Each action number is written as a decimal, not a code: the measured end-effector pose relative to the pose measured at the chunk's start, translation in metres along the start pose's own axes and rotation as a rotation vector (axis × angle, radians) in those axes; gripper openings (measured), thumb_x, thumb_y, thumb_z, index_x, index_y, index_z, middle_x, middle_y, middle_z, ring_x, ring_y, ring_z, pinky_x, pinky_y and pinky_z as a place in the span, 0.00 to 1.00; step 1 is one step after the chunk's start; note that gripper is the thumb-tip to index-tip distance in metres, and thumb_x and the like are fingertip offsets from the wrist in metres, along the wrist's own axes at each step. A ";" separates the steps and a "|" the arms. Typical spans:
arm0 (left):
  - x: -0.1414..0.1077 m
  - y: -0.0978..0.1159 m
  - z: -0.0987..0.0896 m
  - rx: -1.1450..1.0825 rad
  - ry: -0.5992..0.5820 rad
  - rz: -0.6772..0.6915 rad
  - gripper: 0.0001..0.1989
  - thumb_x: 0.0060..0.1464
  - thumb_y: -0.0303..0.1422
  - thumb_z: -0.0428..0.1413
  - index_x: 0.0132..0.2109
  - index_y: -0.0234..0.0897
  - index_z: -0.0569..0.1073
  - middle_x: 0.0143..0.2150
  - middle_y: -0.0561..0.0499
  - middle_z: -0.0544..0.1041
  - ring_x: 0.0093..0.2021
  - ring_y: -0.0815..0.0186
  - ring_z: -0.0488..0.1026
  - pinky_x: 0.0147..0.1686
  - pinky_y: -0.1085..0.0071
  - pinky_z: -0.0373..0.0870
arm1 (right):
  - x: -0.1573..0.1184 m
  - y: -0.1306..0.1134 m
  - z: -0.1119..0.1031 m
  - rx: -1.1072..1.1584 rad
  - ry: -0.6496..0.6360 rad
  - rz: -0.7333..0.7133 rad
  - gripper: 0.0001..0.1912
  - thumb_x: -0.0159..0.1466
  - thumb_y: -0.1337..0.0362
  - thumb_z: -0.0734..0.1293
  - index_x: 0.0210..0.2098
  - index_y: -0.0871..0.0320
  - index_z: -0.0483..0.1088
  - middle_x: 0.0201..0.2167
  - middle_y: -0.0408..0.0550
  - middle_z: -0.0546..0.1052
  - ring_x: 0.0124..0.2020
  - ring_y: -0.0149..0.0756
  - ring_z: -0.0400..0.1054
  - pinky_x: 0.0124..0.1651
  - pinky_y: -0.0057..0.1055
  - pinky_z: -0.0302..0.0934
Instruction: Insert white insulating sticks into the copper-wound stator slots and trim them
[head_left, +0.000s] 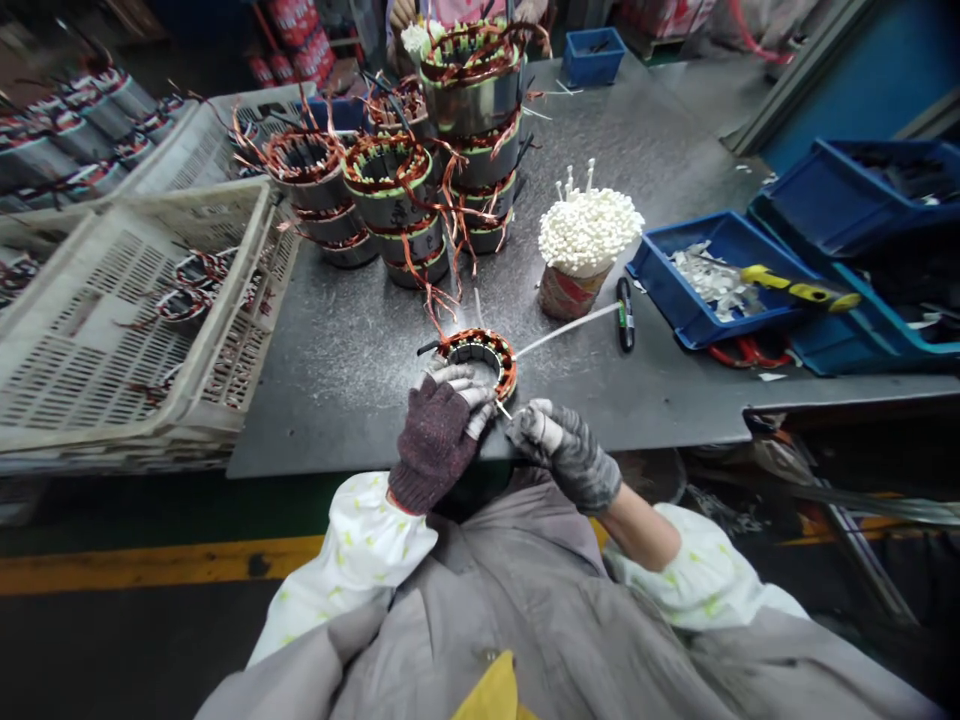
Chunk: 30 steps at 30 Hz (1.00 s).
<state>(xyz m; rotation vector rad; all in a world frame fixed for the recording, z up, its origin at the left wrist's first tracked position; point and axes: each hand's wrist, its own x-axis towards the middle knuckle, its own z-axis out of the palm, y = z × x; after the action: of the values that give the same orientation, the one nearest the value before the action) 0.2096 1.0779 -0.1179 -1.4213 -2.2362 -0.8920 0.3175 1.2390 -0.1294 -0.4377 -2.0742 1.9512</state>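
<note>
A small ring-shaped motor stator (508, 372) with copper windings lies near the table's front edge. My left hand (439, 430), in a dark maroon glove with pale fingertips, is closed over its near left side. My right hand (566, 450), in a grey glove, is pinched just right of the ring at a thin white strip (504, 410) that sticks out from the near rim. Another long white strip (570, 330) runs from the ring's right side toward a black marker (625, 315). A dark lead and copper wires leave the ring's far left side.
Stacked stators (401, 210) stand at the back left, beside white plastic crates (247, 290). A can (571, 292) holds many white sticks (590, 228). On the right are blue bins (694, 325), a yellow-handled cutter (799, 288) and red-handled scissors (742, 352). A person is partly visible behind the stacks.
</note>
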 end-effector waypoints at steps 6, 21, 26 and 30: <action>0.000 0.002 -0.008 -0.131 -0.184 0.135 0.06 0.66 0.34 0.54 0.46 0.41 0.75 0.49 0.49 0.81 0.58 0.59 0.73 0.61 0.56 0.66 | 0.010 -0.029 0.003 0.040 0.011 -0.048 0.18 0.61 0.43 0.69 0.33 0.51 0.76 0.32 0.46 0.79 0.36 0.41 0.74 0.40 0.39 0.72; 0.027 -0.016 -0.005 -0.078 -0.147 0.068 0.05 0.62 0.37 0.55 0.38 0.45 0.75 0.43 0.52 0.82 0.51 0.54 0.76 0.58 0.50 0.65 | 0.042 -0.019 -0.221 -0.995 0.405 0.346 0.16 0.68 0.58 0.60 0.43 0.59 0.77 0.35 0.52 0.82 0.38 0.40 0.75 0.46 0.32 0.66; 0.023 -0.009 -0.008 0.058 -0.023 0.181 0.05 0.61 0.34 0.58 0.45 0.45 0.75 0.45 0.51 0.83 0.56 0.50 0.76 0.68 0.42 0.53 | 0.080 -0.019 -0.233 -1.141 0.565 0.398 0.25 0.71 0.53 0.56 0.56 0.61 0.72 0.52 0.59 0.79 0.51 0.48 0.74 0.55 0.38 0.65; 0.015 0.004 -0.007 0.181 0.047 0.176 0.10 0.60 0.32 0.59 0.49 0.43 0.74 0.47 0.48 0.83 0.56 0.48 0.76 0.67 0.41 0.54 | 0.081 -0.013 -0.239 -1.364 0.422 0.649 0.32 0.68 0.45 0.61 0.59 0.64 0.69 0.55 0.67 0.76 0.53 0.52 0.74 0.54 0.43 0.66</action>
<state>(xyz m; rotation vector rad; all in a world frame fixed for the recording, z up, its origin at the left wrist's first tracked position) 0.2063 1.0843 -0.1024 -1.4689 -2.0621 -0.6418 0.3350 1.4901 -0.1027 -1.7090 -2.7765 0.1521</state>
